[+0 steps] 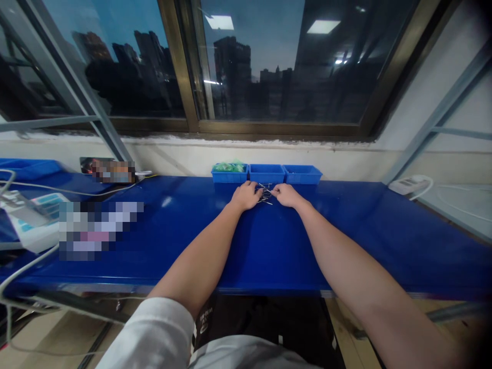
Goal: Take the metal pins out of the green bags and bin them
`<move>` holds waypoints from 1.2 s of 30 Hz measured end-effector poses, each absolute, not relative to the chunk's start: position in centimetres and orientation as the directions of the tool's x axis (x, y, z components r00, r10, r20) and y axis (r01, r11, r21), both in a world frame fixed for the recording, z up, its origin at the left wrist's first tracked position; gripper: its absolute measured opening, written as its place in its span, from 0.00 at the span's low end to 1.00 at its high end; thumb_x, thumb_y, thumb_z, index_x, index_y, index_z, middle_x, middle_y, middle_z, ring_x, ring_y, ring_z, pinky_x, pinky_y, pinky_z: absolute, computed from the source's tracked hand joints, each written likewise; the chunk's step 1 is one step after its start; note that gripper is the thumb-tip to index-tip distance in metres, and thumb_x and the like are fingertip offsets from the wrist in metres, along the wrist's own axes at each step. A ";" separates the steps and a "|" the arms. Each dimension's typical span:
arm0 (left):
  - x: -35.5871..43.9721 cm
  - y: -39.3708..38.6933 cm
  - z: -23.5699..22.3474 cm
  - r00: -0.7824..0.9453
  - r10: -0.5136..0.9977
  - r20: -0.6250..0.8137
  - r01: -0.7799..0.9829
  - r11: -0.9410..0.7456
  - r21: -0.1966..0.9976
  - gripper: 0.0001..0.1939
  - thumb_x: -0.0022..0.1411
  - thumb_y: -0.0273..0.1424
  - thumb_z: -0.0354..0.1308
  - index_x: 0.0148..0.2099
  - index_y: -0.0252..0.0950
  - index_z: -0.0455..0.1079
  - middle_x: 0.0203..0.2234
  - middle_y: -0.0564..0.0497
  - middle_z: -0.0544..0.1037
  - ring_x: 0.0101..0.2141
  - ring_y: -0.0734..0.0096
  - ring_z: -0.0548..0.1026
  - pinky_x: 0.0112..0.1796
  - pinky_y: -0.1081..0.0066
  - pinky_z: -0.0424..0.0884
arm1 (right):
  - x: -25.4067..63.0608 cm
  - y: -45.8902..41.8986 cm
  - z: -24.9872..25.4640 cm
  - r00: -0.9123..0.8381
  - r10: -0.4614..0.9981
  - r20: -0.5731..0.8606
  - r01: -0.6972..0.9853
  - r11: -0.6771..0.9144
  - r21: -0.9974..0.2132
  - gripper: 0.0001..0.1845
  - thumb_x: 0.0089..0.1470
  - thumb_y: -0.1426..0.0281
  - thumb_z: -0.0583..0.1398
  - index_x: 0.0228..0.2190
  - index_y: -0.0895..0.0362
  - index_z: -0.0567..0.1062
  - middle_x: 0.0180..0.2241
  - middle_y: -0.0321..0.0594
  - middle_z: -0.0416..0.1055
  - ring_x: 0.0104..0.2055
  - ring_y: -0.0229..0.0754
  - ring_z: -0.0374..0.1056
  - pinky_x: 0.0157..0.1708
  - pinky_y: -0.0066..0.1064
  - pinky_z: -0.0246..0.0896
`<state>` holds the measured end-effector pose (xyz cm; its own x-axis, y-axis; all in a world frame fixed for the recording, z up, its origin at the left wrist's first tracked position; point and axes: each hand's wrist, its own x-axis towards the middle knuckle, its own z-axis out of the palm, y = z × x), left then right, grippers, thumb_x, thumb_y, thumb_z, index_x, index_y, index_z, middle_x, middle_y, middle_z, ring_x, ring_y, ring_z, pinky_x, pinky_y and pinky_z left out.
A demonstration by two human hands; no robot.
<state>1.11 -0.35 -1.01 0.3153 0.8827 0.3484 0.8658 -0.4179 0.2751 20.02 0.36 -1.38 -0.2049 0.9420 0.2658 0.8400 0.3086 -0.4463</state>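
Starting at the far left with a blue tray (31, 168) and, nearer, a white box (42, 230) with light-blue panels. Moving right to a dark item (111, 170), partly blurred, near the foot of a grey post (111, 136). Passing a pixelated patch (102, 228) on the glossy blue worktop (184, 230). Looking up at a wide window (269, 97), framed in bronze, showing dark buildings under a dusky sky (and catching ceiling lights in the glass).

Seeing three blue bins lined up below, before the pale wall (177, 161): a left bin (229, 178) holding green material, then a middle bin (266, 177) and a right bin (303, 178). Resting the left hand (246, 196) by thin metal rods (266, 202), lying in a loose pile before the middle bin; curving that grip's fingers, not making out anything underneath. Bringing the right hand's (285, 195) thumb and fingers close together at the pile's other side; not being able to tell whether a rod is sitting in that grip.

Ending rightward with a white power strip (407, 184) beside another slanting post (425, 130).
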 end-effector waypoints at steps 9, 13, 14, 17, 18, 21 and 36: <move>1.4 -0.9 -0.1 0.479 0.701 0.528 0.706 -0.665 0.242 0.14 0.65 0.32 0.47 0.49 0.36 0.68 0.43 0.46 0.74 0.45 0.65 0.72 0.49 0.66 0.66 | 18.5 -0.6 -0.1 -0.285 0.859 0.426 0.824 0.446 -0.349 0.19 0.61 0.64 0.47 0.26 0.56 0.72 0.28 0.42 0.73 0.32 0.41 0.67 0.34 0.29 0.54; 1.5 -0.9 0.0 0.521 0.663 0.537 0.678 -0.704 0.211 0.13 0.67 0.32 0.46 0.43 0.36 0.71 0.37 0.47 0.75 0.40 0.66 0.73 0.45 0.67 0.67 | 18.2 -0.9 0.3 -0.261 0.848 0.461 0.814 0.450 -0.366 0.22 0.61 0.62 0.46 0.22 0.56 0.70 0.26 0.43 0.73 0.31 0.42 0.68 0.36 0.31 0.55; 1.4 -0.8 0.0 0.524 0.661 0.537 0.681 -0.704 0.201 0.14 0.67 0.33 0.45 0.42 0.36 0.72 0.36 0.47 0.75 0.40 0.66 0.73 0.44 0.67 0.67 | 18.2 -0.9 0.3 -0.249 0.847 0.469 0.801 0.452 -0.393 0.23 0.61 0.62 0.46 0.21 0.55 0.69 0.25 0.42 0.72 0.31 0.42 0.67 0.37 0.32 0.56; 1.4 -0.7 -0.1 0.503 0.686 0.526 0.719 -0.669 0.185 0.15 0.67 0.33 0.45 0.40 0.36 0.72 0.35 0.47 0.75 0.38 0.67 0.73 0.43 0.67 0.67 | 18.2 -0.8 0.1 -0.175 0.865 0.471 0.696 0.447 -0.562 0.20 0.58 0.60 0.50 0.20 0.56 0.69 0.22 0.40 0.70 0.28 0.40 0.66 0.34 0.32 0.58; 1.4 -0.7 -0.1 0.489 0.698 0.523 0.735 -0.653 0.184 0.15 0.67 0.33 0.44 0.40 0.37 0.72 0.35 0.47 0.75 0.38 0.67 0.73 0.43 0.67 0.67 | 18.2 -0.7 0.0 -0.148 0.872 0.467 0.624 0.448 -0.640 0.17 0.56 0.60 0.52 0.22 0.56 0.70 0.22 0.38 0.70 0.27 0.39 0.66 0.33 0.31 0.59; 1.3 -0.6 -0.2 0.460 0.716 0.524 0.759 -0.624 0.186 0.15 0.67 0.32 0.44 0.39 0.37 0.72 0.35 0.47 0.75 0.39 0.66 0.73 0.42 0.67 0.67 | 18.2 -0.5 -0.2 -0.109 0.889 0.444 0.364 0.451 -0.815 0.11 0.45 0.61 0.59 0.25 0.57 0.71 0.23 0.36 0.71 0.26 0.38 0.66 0.30 0.31 0.61; 1.1 -0.5 -0.4 0.243 0.840 0.485 0.853 -0.423 0.305 0.24 0.66 0.37 0.45 0.61 0.32 0.56 0.52 0.40 0.70 0.51 0.58 0.69 0.50 0.62 0.64 | 20.3 0.5 -0.4 0.194 0.807 0.558 0.622 0.338 -0.706 0.14 0.42 0.68 0.57 0.34 0.58 0.75 0.33 0.42 0.74 0.39 0.46 0.66 0.45 0.40 0.60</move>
<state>1.11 -0.50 -0.44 0.2430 0.8403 0.4847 0.8534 -0.4227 0.3050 20.31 0.53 -0.40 0.1942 0.8070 0.5577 0.6223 0.3381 -0.7060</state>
